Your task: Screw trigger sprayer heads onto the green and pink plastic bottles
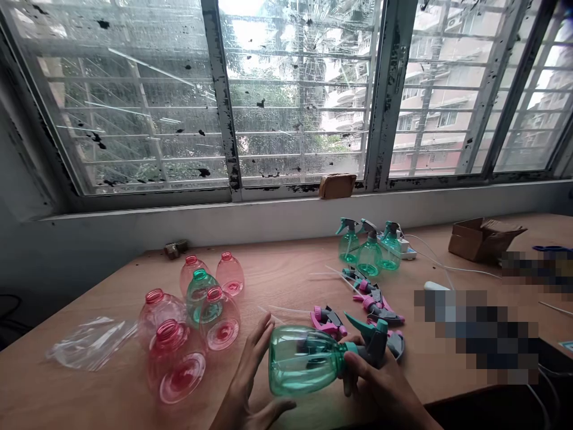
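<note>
A green see-through spray bottle (pixel 302 361) lies tilted on its side in the air above the near edge of the table. My right hand (pixel 373 379) grips it at the neck, just under the grey and green trigger head. Beside the bottle's base, my left hand (pixel 250 382) is spread, its thumb and fingers apart; whether it touches the bottle I cannot tell. Behind the bottle lie loose pink and grey spray heads (pixel 329 321) with thin tubes. To the left stand several open pink bottles (pixel 219 322) and a green bottle (pixel 197 295) without a head.
Three green spray bottles (pixel 369 257) with heads stand at the back, by a white power strip (pixel 408 254). A clear plastic bag (pixel 92 343) lies at left. An open cardboard box (pixel 477 242) sits at right, near blurred-out items. A window runs behind the table.
</note>
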Demonstrator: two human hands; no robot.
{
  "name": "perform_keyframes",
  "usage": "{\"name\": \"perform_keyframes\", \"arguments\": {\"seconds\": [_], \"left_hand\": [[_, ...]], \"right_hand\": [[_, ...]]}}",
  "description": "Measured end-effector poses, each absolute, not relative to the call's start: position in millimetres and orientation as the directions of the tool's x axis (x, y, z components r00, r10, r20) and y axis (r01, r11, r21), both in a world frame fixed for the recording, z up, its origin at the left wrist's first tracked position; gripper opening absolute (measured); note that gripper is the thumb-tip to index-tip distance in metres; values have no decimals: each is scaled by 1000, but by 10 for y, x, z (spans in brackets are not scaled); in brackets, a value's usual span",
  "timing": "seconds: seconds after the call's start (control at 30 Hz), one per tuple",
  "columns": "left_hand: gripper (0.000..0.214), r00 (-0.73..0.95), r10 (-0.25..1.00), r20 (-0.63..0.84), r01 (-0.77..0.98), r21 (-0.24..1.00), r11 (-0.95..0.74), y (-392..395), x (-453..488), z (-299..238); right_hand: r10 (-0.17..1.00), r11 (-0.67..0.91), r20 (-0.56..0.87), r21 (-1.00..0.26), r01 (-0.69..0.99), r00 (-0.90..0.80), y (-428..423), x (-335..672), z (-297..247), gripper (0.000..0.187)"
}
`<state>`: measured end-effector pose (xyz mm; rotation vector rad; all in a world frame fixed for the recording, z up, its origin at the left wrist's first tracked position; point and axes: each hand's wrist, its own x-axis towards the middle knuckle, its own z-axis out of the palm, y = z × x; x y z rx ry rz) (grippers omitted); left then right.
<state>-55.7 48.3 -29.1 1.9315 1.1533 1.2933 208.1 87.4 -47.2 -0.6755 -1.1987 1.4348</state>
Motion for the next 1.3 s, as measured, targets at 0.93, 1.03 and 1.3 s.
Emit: {"name": "perform_keyframes", "arguments": {"seconds": [0.93, 1.03, 1.3], "left_hand": [[63, 205, 935, 290, 118, 941, -318, 496, -602, -209], [63, 220, 932, 287, 130, 939, -320, 445, -568, -225], [61, 263, 823, 504, 11, 851, -525, 438, -528, -321]], "right_hand": [[970, 127, 194, -919, -373, -148, 835, 2063, -424, 46], [977, 115, 177, -910, -398, -123, 855, 2067, -428, 45], [973, 125, 191, -909, -398, -133, 869, 2082, -465, 44]]}}
